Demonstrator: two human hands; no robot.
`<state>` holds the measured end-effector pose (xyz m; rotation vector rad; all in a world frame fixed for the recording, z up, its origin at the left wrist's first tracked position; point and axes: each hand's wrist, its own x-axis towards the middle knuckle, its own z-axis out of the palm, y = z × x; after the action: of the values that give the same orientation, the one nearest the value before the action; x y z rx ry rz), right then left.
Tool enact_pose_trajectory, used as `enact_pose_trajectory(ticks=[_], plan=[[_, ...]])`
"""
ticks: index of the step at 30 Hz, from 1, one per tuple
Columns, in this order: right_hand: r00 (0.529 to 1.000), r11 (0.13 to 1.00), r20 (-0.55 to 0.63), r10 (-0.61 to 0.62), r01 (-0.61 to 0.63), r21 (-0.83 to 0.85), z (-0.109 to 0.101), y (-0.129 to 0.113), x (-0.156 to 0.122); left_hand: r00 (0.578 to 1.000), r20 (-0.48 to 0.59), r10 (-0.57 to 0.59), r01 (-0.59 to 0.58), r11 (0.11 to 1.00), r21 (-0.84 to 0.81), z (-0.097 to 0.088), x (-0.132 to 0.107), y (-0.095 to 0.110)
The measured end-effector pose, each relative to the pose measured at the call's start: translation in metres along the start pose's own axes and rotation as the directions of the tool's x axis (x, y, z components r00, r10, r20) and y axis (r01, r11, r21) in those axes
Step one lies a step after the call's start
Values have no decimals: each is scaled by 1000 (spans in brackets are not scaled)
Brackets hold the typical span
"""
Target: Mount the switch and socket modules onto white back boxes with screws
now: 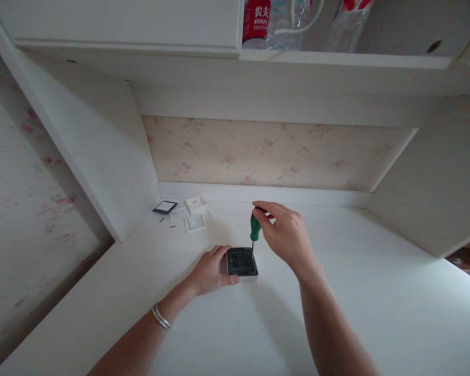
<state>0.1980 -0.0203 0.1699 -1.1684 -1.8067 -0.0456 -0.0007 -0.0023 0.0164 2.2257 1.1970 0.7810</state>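
A square wall socket (242, 262) with a dark face and a white box beneath lies on the white desktop. My left hand (212, 272) grips it from the left side, thumb at the near edge and fingers at the far edge. Above its right side stands a screwdriver (255, 228) with a green handle, nearly upright. The fingers of my right hand (284, 230) are closed round the top of that handle. The shaft's tip meets the right part of the dark face; any screw under it is too small to make out.
At the back left lie a dark-framed plate (165, 207), a white box (196, 204), a white frame (195, 223) and a few small dark screws. Overhead, a shelf (344, 59) holds plastic bottles (256, 23). White side panels (90, 136) bound the desk.
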Motion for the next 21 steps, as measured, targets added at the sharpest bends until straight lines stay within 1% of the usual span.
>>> enact_pose_trajectory(ticks=[2,4,7,10,14,21], plan=[[999,1000,42,-11,12,-1,0,0,0,1000,3,-4,4,1000,4,0,0,0],[998,999,53,-20,22,-33,1,-1,0,1000,2,-12,12,1000,9,-1,0,1],[1000,994,13,-9,11,-109,3,-2,0,1000,-3,-16,16,1000,13,0,0,1],[999,992,-33,-2,-2,-128,4,-2,1,1000,-10,-13,13,1000,16,0,0,0],[997,996,-76,18,-24,-85,3,-1,1,1000,4,-20,20,1000,11,-1,0,0],[999,998,-31,21,-19,61,0,-3,0,1000,4,-24,24,1000,-8,-1,-1,1]])
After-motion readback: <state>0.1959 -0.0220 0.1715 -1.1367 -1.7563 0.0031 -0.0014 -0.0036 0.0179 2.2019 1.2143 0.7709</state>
